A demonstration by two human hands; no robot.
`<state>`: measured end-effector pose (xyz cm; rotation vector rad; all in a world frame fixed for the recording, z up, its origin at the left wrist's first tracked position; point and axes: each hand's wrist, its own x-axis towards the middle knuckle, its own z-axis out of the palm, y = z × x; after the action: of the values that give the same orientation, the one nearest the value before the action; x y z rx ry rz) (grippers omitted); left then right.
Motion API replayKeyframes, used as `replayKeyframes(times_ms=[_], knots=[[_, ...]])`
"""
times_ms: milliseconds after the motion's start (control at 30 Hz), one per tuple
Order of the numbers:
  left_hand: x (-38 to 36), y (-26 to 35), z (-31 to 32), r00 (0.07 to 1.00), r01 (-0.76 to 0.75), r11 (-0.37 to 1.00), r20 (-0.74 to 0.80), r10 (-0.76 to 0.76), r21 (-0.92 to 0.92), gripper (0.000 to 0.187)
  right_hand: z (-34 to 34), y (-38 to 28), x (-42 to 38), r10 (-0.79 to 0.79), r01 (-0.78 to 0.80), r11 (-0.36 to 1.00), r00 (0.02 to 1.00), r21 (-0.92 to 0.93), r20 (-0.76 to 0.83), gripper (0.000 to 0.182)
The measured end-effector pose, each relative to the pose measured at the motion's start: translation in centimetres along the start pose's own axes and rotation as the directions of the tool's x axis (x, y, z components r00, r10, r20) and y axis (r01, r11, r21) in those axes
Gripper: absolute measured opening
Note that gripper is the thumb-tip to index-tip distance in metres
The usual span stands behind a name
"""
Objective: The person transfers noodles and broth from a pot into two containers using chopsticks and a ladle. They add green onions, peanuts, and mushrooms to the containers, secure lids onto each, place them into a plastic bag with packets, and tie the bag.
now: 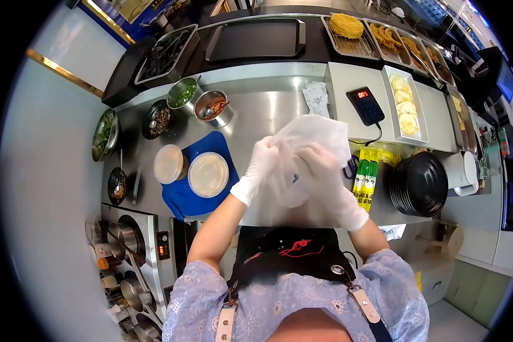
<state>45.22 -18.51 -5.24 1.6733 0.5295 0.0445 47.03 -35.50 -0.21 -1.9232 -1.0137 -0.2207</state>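
A thin white plastic bag (319, 128) is bunched up between my two gloved hands above the steel counter. My left hand (261, 162) wears a white glove, its fingers closed on the left side of the bag. Also in a white glove, my right hand (323, 174) grips the bag on its right side, with its fingertips partly hidden in the folds. To the left of my left hand, two round lidded tubs, one (168, 163) beside the other (208, 174), stand on a blue bag or cloth (218, 147).
Behind the tubs stand a steel pot of chopped greens (182, 93) and a pot of red topping (214, 109). On the right are yellow-green packets (366, 181), stacked black bowls (419, 183), a lit display device (365, 106) and a white tray of fried eggs (404, 105). Receipts (316, 98) lie behind the bag.
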Motion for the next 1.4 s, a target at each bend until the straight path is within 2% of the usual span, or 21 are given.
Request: replayKeyframes(times_ms=[33, 67, 100, 233, 300, 367, 467, 500, 533, 567, 633, 700, 767, 933, 1000, 1100, 1167, 1300, 1333, 1367, 1400], knots=[[0.3, 0.2, -0.4, 1.000, -0.007, 1.000, 0.005, 0.007, 0.003, 0.019, 0.7, 1.3, 0.1, -0.001, 0.001, 1.000, 1.000, -0.004, -0.008, 0.016], [0.6, 0.5, -1.5, 1.000, -0.013, 1.000, -0.027, 0.013, 0.007, 0.017, 1.9, 3.4, 0.5, 0.268, -0.188, 0.949, 0.903, -0.252, 0.336, 0.021], [1.0, 0.7, -2.7, 0.998, -0.018, 1.000, -0.063, 0.019, 0.012, 0.019, 3.2, 5.2, 0.4, 0.550, -0.251, 0.813, 0.630, -0.526, 0.548, 0.026], [1.9, 0.6, -6.7, 0.971, -0.078, 0.888, -0.169, 0.171, 0.452, 0.017, 6.6, 11.4, -4.3, 0.594, -0.267, 0.768, 0.637, -0.581, 0.492, 0.040], [0.7, 1.7, -6.6, 0.929, -0.111, 0.720, -0.186, 0.320, 0.685, 0.022, 7.7, 13.5, -5.5, 0.601, -0.547, 0.798, 0.754, -0.253, 0.267, 0.044], [-3.8, 7.7, -4.2, 0.513, -0.406, 0.166, 0.074, 0.855, 0.899, 0.032, 6.0, 10.4, -3.1, 0.698, -0.685, 0.709, 0.646, -0.167, 0.310, 0.046], [-3.7, 4.7, -0.9, 0.478, -0.834, 0.265, 0.394, 0.785, 0.484, 0.025, 6.6, 10.3, -2.4, 0.673, -0.718, 0.680, 0.691, 0.147, 0.263, 0.058], [-3.0, 3.9, 0.3, 0.483, -0.830, 0.270, 0.386, 0.786, 0.488, 0.025, 6.6, 9.9, -1.6, 0.608, -0.565, 0.793, 0.703, -0.230, 0.370, 0.055], [-2.5, 3.4, 1.4, 0.794, -0.536, 0.206, 0.406, 0.452, 0.819, 0.021, 6.5, 9.5, -0.9, 0.566, -0.282, 0.793, 0.669, -0.539, 0.482, 0.052], [-1.9, 2.6, 1.8, 0.975, -0.204, -0.044, 0.207, 0.081, 0.978, 0.018, 5.9, 9.1, -0.5, 0.564, -0.281, 0.795, 0.669, -0.537, 0.485, 0.052], [0.5, -1.6, -2.5, 0.952, -0.306, 0.691, 0.187, 0.243, 0.655, 0.020, 4.0, 9.3, -0.1, 0.453, -0.227, 0.839, 0.794, -0.495, 0.404, 0.048], [1.7, -3.2, -3.9, 0.833, -0.551, 0.721, 0.333, 0.442, 0.421, 0.025, 3.5, 10.9, -0.6, 0.311, -0.177, 0.924, 0.863, -0.339, 0.397, 0.049], [1.8, -3.0, -4.0, 0.978, -0.181, 0.845, 0.182, 0.100, 0.504, 0.026, 3.0, 8.7, 0.3, 0.516, -0.160, 0.816, 0.634, -0.555, 0.576, 0.059], [4.5, -8.2, -3.2, 0.991, -0.135, 0.723, 0.086, 0.104, 0.677, 0.016, 6.4, 13.8, -2.7, 0.520, 0.085, 0.748, 0.542, -0.658, 0.660, 0.076], [5.7, -7.8, -1.9, 0.870, -0.480, -0.229, 0.425, -0.249, 0.847, 0.024, 7.3, 14.9, -3.5, 0.536, 0.155, 0.705, 0.523, -0.692, 0.663, 0.080], [4.3, -4.2, -1.2, 0.866, -0.492, -0.252, 0.440, -0.237, 0.833, 0.022, 9.0, 16.3, -4.1, 0.601, -0.056, 0.671, 0.624, -0.739, 0.499, 0.072], [4.0, -2.0, -0.9, 0.885, -0.451, -0.097, 0.430, -0.179, 0.887, 0.022, 10.4, 16.2, -3.5, 0.753, -0.702, 0.588, 0.656, -0.402, -0.044, 0.055], [3.8, -3.1, -0.1, 0.934, -0.337, 0.414, 0.354, 0.036, 0.846, 0.024, 10.2, 15.5, -3.1, 0.776, -0.662, 0.560, 0.630, -0.497, 0.035, 0.038], [3.6, -3.7, -0.2, 0.936, -0.333, 0.418, 0.351, 0.034, 0.845, 0.024, 9.7, 16.3, -3.6, 0.566, -0.206, 0.746, 0.698, -0.634, 0.439, 0.036], [3.2, -4.5, -0.4, 0.949, -0.306, 0.588, 0.292, 0.121, 0.749, 0.025, 9.5, 16.8, -4.2, 0.328, 0.288, 0.803, 0.517, -0.521, 0.791, 0.035], [3.1, -5.2, -0.5, 0.957, -0.286, 0.732, 0.214, 0.193, 0.618, 0.026, 9.0, 16.0, -4.3, 0.328, 0.289, 0.805, 0.512, -0.518, 0.794, 0.035]])
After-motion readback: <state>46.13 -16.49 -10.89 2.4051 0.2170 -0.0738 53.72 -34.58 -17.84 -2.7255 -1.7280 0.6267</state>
